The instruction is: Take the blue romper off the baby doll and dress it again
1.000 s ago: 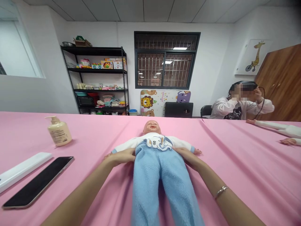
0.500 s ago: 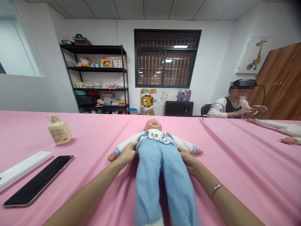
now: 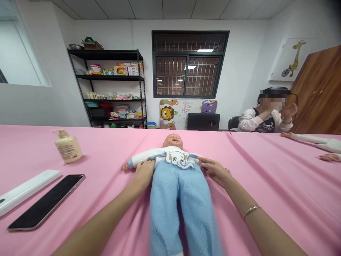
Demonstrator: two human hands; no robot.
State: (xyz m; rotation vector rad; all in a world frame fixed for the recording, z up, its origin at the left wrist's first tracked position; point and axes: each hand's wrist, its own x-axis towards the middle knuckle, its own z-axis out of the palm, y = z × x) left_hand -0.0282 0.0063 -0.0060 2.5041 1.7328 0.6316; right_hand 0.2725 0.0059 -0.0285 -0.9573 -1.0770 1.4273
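A baby doll (image 3: 173,142) lies on its back, head away from me, in light blue fleece pants (image 3: 165,199) and a white shirt with an elephant print (image 3: 179,159). At the doll's left-hand side in the view, my left hand (image 3: 144,173) has its fingers curled on the shirt's edge by the waist. My right hand (image 3: 215,172) is at the opposite side, thumb and fingers closed on the shirt's side, index finger stretched along it. My right hand partly covers the doll's arm there. Both fingertips are partly hidden in the cloth.
A pump bottle (image 3: 68,147), a white oblong device (image 3: 29,188) and a dark phone (image 3: 49,202) lie left on the pink-covered table (image 3: 106,199). Another doll's limbs (image 3: 311,138) show at right. Beyond the table sits a person (image 3: 266,119); a shelf rack (image 3: 114,78) stands behind.
The shirt front is now spread flatter and the elephant print shows more fully. My right hand moved up along the doll's side. The person opposite raised their hands.
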